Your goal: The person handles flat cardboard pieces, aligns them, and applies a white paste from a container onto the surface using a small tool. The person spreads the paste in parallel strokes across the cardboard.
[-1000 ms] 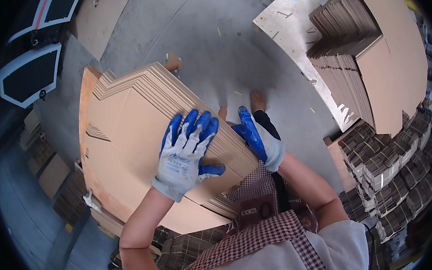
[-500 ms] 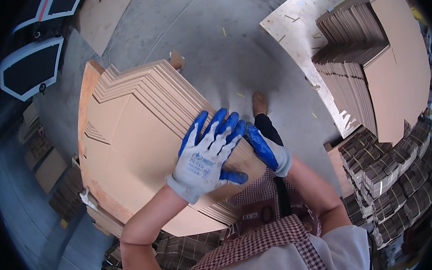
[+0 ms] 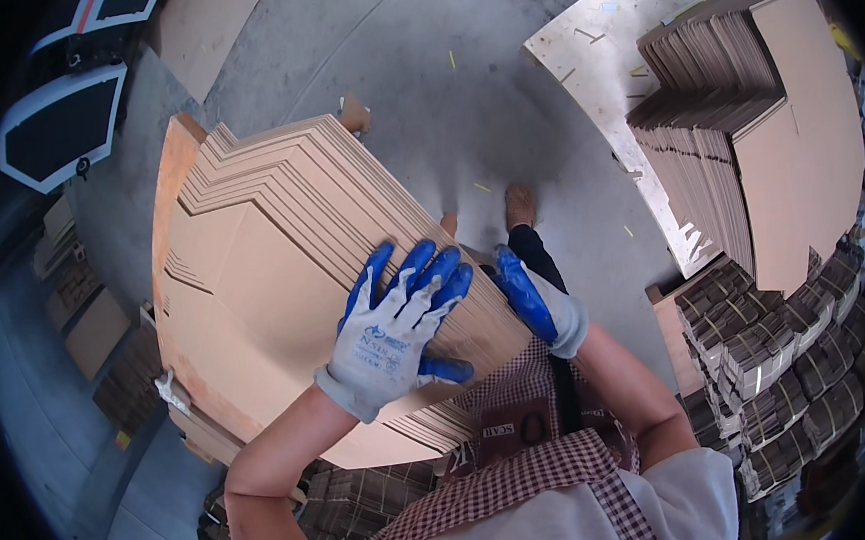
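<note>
A fanned stack of flat brown cardboard sheets lies in front of me on a wooden board. My left hand, in a grey glove with blue-coated fingers, lies palm down with spread fingers on the stepped edges of the sheets. At the stack's right edge my right hand, gloved alike, rests against the side with its fingers stretched out and close together. Its palm side is hidden. Neither hand grips a sheet that I can make out.
Another tall stack of folded cardboard stands on a pale scuffed board at the right. Strapped bundles of cardboard are piled below it. A loose cardboard sheet lies on the grey floor at the upper left, near a dark vehicle with white-framed windows.
My left hand has slid left across the sheet edges, away from my right hand, opening a gap between them. The right hand has barely moved. A second shoe has come into view beyond the stack.
</note>
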Motion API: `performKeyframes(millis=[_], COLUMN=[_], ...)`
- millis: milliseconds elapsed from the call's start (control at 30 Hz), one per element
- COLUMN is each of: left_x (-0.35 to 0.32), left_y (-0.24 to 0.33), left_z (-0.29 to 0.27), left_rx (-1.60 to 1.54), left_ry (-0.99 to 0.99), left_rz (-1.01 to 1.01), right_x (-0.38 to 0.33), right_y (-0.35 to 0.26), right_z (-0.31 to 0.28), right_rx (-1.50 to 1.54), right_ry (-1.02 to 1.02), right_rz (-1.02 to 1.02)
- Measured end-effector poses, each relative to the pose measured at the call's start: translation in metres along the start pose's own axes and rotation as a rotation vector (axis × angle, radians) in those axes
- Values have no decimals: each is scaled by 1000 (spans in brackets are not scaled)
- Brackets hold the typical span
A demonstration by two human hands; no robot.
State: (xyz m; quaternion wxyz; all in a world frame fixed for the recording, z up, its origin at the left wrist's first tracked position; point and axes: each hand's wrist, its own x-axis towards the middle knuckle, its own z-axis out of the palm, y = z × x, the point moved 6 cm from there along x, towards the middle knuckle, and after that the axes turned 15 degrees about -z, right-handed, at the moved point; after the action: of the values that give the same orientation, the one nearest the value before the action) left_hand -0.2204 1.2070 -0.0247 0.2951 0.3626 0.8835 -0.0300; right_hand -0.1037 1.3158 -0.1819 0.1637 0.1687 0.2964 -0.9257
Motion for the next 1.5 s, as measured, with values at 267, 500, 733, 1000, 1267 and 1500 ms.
performKeyframes(millis=[267,500,733,1000,1267,1500], left_x=[2,5,22,18,22,23], left_y=[0,6,18,14,14,15], left_z=[1,2,8,8,10,8], left_rx=[29,43,42,14,61,57], left_ry=[-14,32,16,-14,-21,4], left_rz=[0,15,47,67,68,100], right_x=[4,10,10,15,23,28], right_y=[36,12,-23,-12,-8,-24], right_z=[-20,-16,9,-1,-10,-7], right_rx=[101,-279,-325,-168,-165,-428], right_ry=[-139,-167,-23,-32,-138,-160], right_rz=[116,-54,-265,-149,-122,-232])
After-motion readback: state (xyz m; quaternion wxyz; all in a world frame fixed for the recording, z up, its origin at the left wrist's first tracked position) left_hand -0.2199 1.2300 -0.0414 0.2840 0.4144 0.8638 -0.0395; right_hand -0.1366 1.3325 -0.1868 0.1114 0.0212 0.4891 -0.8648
